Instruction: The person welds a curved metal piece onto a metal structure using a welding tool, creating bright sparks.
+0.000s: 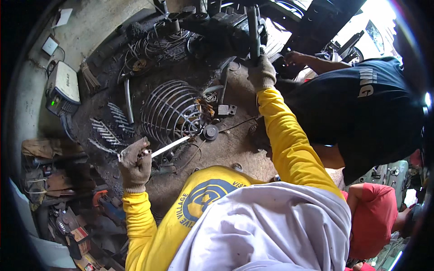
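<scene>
Seen from above, a person in a yellow top [289,140] works with both gloved arms spread over a cluttered metalwork area. At 8 o'clock, the left hand [135,165] is closed, fingers curled around one end of a pale, straight strip [171,146]. The strip slants toward 2 o'clock from that grip, its far end close to the lower edge of a rounded cage of bent metal rods [169,108], which lies at 10 o'clock; whether they touch cannot be told. At 1 o'clock, the right hand [262,73] appears wrapped around the lower end of a dark metal bar [254,34]; what the bar belongs to is unclear. Just beside the cage sits a round black disc [210,132], with short ribbed rods [105,131] at 9 o'clock and a welding machine [64,88], its green light lit, beyond them. The likeliest trouble is crowding: a co-worker in a dark shirt [352,108] leans in from 3 o'clock, a bare arm [316,62] near the right hand, so a swing or slip of the bar could strike it. The strip, gripped at one end only, could twist or snag on the cage's rods if pushed inward.
</scene>
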### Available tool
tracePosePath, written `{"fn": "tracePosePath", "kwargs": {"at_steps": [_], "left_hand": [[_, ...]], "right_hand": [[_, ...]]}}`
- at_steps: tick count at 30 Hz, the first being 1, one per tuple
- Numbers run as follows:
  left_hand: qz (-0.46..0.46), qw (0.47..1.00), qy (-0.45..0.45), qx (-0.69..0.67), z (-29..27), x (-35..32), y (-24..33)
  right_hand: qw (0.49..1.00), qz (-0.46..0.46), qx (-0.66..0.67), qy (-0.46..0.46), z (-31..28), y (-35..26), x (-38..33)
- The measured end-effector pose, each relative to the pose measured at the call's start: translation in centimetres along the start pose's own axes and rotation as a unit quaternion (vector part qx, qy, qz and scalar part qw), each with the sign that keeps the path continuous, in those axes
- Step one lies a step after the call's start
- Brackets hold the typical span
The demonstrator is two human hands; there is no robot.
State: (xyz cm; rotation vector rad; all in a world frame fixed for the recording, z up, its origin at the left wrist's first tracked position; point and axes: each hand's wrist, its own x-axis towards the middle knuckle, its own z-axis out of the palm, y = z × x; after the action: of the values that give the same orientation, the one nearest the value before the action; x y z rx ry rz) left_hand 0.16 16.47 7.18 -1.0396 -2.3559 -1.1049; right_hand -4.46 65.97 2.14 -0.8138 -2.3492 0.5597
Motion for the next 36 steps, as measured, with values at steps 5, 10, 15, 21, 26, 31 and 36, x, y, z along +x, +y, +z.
{"fn": "tracePosePath", "kwargs": {"at_steps": [5, 10, 15, 21, 26, 31, 36], "left_hand": [[0.006, 0.999, 0.0, 0.053, -0.2, -0.2, 0.8], [-0.026, 1.0, 0.005, 0.008, -0.2, -0.5, 1.0], [0.0, 1.0, -0.017, 0.012, -0.1, -0.1, 0.3], [-0.01, 0.998, -0.042, -0.04, -0.1, -0.2, -0.6], [-0.023, 0.995, -0.026, -0.094, 0.4, -0.9, -1.0], [0.059, 0.998, -0.015, 0.025, 0.3, -0.8, -1.5], [0.075, 0.997, -0.007, 0.024, -0.1, -0.4, -1.4]], "right_hand": [[0.992, -0.128, -0.005, -0.005, -4.1, -3.8, -1.4], [0.927, -0.321, 0.18, -0.068, -6.5, -7.0, -5.6], [0.8, -0.078, 0.508, -0.31, -8.4, -9.4, -11.7], [0.788, -0.164, 0.521, -0.285, -11.1, -12.4, -14.7], [0.813, -0.01, 0.476, -0.334, -12.6, -14.9, -15.8], [0.834, -0.135, 0.447, -0.293, -13.1, -13.9, -15.2], [0.881, -0.129, 0.362, -0.275, -15.8, -8.7, -15.4]]}}
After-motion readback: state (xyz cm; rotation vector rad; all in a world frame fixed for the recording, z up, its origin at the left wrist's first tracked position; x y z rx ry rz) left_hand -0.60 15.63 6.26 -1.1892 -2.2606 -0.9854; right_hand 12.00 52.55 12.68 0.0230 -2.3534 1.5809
